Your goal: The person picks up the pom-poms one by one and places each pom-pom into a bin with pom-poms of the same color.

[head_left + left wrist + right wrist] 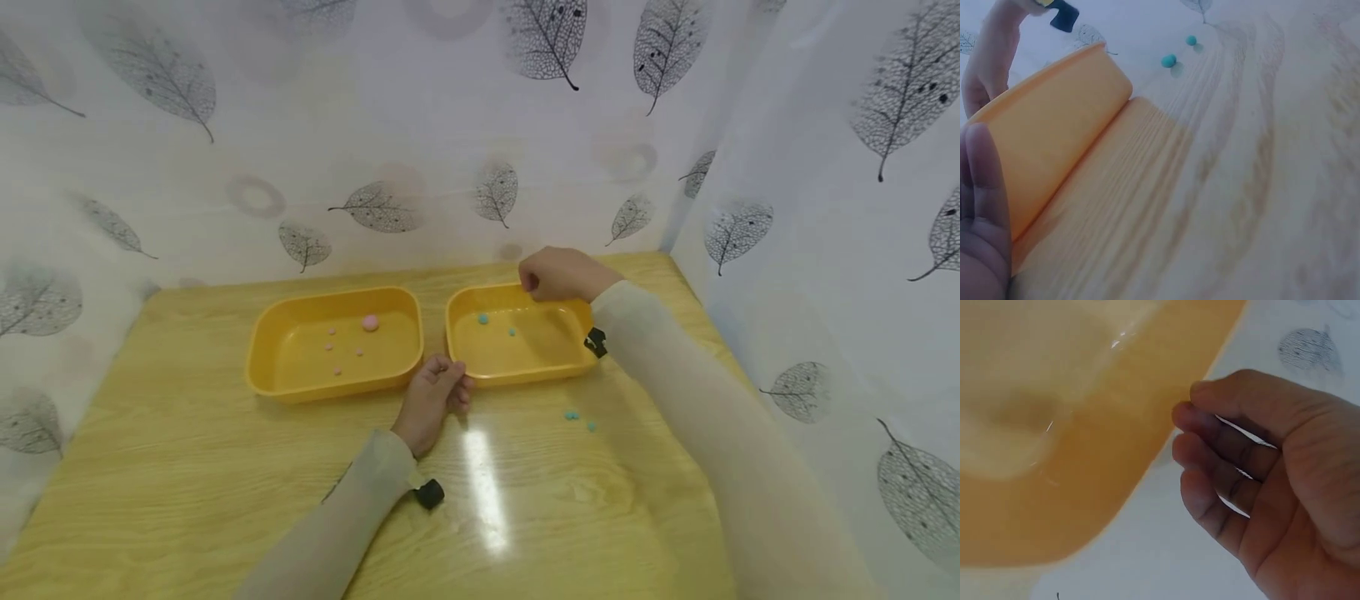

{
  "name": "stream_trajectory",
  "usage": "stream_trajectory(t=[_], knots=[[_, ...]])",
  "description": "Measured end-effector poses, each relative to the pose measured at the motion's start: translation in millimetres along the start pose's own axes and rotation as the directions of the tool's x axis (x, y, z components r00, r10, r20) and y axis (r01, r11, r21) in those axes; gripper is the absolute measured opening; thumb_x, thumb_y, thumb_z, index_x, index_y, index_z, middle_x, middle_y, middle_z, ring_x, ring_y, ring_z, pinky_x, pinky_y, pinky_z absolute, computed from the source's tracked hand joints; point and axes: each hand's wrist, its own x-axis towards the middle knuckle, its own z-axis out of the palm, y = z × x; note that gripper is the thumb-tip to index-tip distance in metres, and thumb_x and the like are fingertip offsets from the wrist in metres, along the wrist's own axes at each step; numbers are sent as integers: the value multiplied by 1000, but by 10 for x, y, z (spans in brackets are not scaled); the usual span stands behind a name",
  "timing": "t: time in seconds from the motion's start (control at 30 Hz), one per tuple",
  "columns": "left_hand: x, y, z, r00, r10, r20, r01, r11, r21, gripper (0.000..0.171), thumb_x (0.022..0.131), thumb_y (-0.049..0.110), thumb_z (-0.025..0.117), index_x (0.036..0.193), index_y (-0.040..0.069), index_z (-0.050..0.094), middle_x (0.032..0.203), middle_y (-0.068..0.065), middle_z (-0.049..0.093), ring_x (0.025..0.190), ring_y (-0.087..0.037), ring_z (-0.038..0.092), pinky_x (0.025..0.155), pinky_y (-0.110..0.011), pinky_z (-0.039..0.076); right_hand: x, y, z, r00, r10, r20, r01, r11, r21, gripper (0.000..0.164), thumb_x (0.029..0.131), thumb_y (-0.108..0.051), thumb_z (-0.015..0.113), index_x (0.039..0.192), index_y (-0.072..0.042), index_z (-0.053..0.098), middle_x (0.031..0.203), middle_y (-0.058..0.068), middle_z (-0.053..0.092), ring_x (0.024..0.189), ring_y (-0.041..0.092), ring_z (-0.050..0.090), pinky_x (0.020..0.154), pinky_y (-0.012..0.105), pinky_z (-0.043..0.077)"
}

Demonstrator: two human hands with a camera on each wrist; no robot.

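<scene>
A yellow plastic tray (pixel 525 367) on the right holds two small teal balls (pixel 483 319). At its near left corner my left hand (pixel 429 404) grips the rim, thumb on top and fingers along the outer wall. In the left wrist view these fingers (pixel 986 169) lie against the tray's side (pixel 1054 131). My right hand (pixel 562 273) reaches over to the far rim. Seen from the right wrist, its thumb and curled fingers (pixel 1194 447) pinch at the edge of the tray (pixel 1110 487).
A second yellow tray (pixel 258 367) stands to the left, with a larger pink ball (pixel 371 322) and several small pink bits. Small teal balls (pixel 572 415) lie on the wooden table (pixel 187 467) in front of the right tray. Leaf-patterned curtain (pixel 420 108) borders the table.
</scene>
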Motion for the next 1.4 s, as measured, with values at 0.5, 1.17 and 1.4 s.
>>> stream_trajectory(t=[0.5, 1.17, 1.4], knots=[[-7, -12, -51, 998, 20, 53, -19, 1000, -9, 13, 106, 16, 61, 99, 9, 51, 84, -3, 71, 63, -11, 62, 52, -23, 54, 437, -290, 180, 954, 21, 300, 65, 960, -274, 34, 89, 7, 57, 65, -16, 49, 63, -3, 48, 58, 11, 36, 55, 27, 32], [2, -11, -15, 997, 30, 68, -30, 1000, 2, 12, 107, 14, 59, 99, 9, 52, 83, -3, 71, 62, -10, 62, 51, -23, 53, 377, -352, 253, 944, 64, 323, 21, 967, -254, 4, 96, -6, 68, 94, -10, 69, 99, 5, 71, 85, 20, 62, 79, 36, 55], [-5, -4, -22, 999, 20, 43, -20, 1000, 8, 13, 106, 16, 60, 99, 10, 52, 84, -2, 72, 66, -11, 62, 57, -23, 55, -102, -366, 10, 989, -73, 127, 83, 994, -77, 19, 98, -5, 65, 116, -4, 69, 115, 10, 72, 105, 27, 66, 93, 43, 54]])
